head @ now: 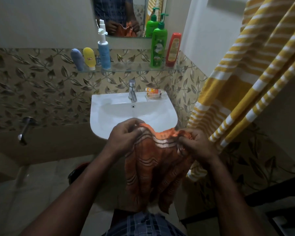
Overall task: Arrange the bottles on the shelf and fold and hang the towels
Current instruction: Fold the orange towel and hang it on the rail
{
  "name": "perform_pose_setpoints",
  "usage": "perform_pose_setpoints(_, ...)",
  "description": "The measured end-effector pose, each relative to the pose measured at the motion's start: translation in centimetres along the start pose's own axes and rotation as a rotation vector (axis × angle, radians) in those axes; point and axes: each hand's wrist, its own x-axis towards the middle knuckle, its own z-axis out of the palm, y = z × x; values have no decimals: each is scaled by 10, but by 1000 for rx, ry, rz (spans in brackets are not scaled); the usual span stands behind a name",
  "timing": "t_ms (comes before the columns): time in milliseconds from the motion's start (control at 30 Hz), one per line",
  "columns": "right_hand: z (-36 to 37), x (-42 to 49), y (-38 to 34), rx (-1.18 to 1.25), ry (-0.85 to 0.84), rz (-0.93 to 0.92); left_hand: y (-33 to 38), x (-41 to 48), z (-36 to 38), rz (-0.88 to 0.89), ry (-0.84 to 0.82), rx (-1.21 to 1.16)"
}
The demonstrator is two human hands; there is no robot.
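Facing a dim bathroom wall of leaf-patterned tiles, with a mirror (140, 23) at top centre. Bearing five standing containers along the clear glass shelf (129, 68) just under it. At the left end, a grey-blue rounded tube (77, 59) and a yellow squeeze tube (89, 57) close side by side, then a blue-and-white pump bottle (103, 51) just beside them. At the right end, a tall green pump bottle (158, 46) and a red flip-cap bottle (173, 49) close together. Showing nothing of their contents through the opaque walls.

Sitting below the shelf, a white ceramic basin (109, 113) with a chrome tap (132, 92) at its back rim, carrying a small orange-and-white box (153, 90) on the rim right of the tap. Hanging down the right side of the frame, a yellow-and-white striped towel (245, 82).

Holding up an orange towel with wavy dark and white stripes (157, 164) at lower centre, in front of the basin's near rim. Left hand (124, 135) pinching its upper left edge between curled fingers and thumb. Right hand (196, 145) gripping the bunched upper right corner, fingers curled tight. Draping loose between the two forearms below.
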Motion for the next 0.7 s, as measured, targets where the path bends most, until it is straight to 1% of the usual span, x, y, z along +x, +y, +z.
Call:
perform_pose_setpoints(67,11,0,3,-139,-94,4,11,-3,3,38,-89,-10)
perform_pose_setpoints(133,25,0,3,-280,-123,-9,16,-5,11,65,-225,15)
perform_pose_setpoints(200,38,-1,-3,-380,-119,-37,19,-7,17,55,-333,23)
perform_pose_setpoints(333,40,-3,-1,-408,-188,-88,21,-7,15,31,-433,43)
perform_pose_setpoints(400,38,-5,2,-386,-151,-106,20,-5,11,32,-391,69)
perform_pose_setpoints(467,33,-5,4,-331,-73,-96,14,0,4,25,-286,146)
perform_pose_setpoints(533,21,-5,5,-228,6,-68,8,2,-4,22,-211,324)
perform_pose_setpoints(600,7,-4,7,-184,90,-54,3,3,-13,0,-198,498)
perform_pose_setpoints(667,0,-5,5,-185,106,-64,-6,4,-15,-11,-188,722)
perform_pose_setpoints(700,0,-6,3,-176,75,-68,-12,3,-14,-20,-150,829)
